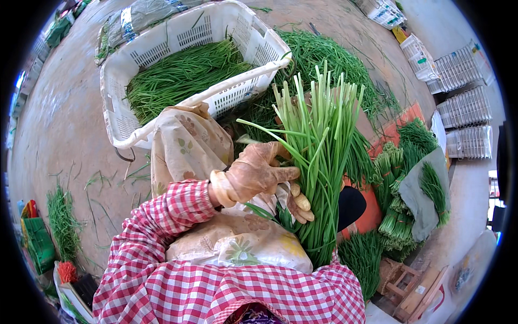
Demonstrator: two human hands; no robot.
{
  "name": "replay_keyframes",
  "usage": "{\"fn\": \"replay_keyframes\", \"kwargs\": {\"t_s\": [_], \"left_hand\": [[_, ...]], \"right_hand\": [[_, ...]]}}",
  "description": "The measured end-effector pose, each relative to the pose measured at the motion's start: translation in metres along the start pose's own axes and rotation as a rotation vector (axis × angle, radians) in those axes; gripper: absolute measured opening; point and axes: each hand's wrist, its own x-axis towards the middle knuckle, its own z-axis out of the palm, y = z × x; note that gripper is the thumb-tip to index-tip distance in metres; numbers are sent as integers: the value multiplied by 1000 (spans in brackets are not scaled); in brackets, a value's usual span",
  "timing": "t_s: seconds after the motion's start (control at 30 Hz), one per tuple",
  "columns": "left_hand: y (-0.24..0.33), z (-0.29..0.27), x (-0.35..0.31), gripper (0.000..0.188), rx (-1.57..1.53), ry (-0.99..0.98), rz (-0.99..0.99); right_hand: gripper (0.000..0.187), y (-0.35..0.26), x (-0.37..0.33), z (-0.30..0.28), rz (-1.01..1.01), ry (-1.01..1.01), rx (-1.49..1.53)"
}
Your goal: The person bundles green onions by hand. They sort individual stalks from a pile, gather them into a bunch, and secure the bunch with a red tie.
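Note:
A thick bunch of garlic chives [318,156] stands tilted over my lap, pale cut ends up and green leaves down. Around its near side curl the gloved fingertips of my right hand [300,206], gripping it; the rest of that hand is hidden behind the stalks. My left hand [258,168], in a stained tan glove, is beside the bunch at its left, fingers apart with the index stretched toward the stalks. A pale blurred scrap shows just above its knuckles. One long leaf sticks out leftward from the bunch.
A white plastic crate [121,100] holding chives stands ahead-left. Loose chives [329,54] are heaped beyond the bunch. Tied bundles [396,221] and a grey cloth [423,194] lie at right, near a small wooden stool [402,283]. Stacked crates [467,105] stand farther right.

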Motion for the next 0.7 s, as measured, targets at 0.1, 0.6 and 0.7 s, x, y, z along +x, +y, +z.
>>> {"fn": "replay_keyframes", "kwargs": {"t_s": [0.1, 0.6, 0.7], "left_hand": [[-7, 3, 6, 17, -163, 84, -72], [-11, 13, -29, 12, 715, -521, 192], [-8, -13, -36, 14, 472, -558, 246]], "right_hand": [[90, 2, -10, -6, -38, -23, 102], [100, -5, -19, -33, -72, -99, -23], [100, -6, -18, -29, -60, -111, -16]]}}
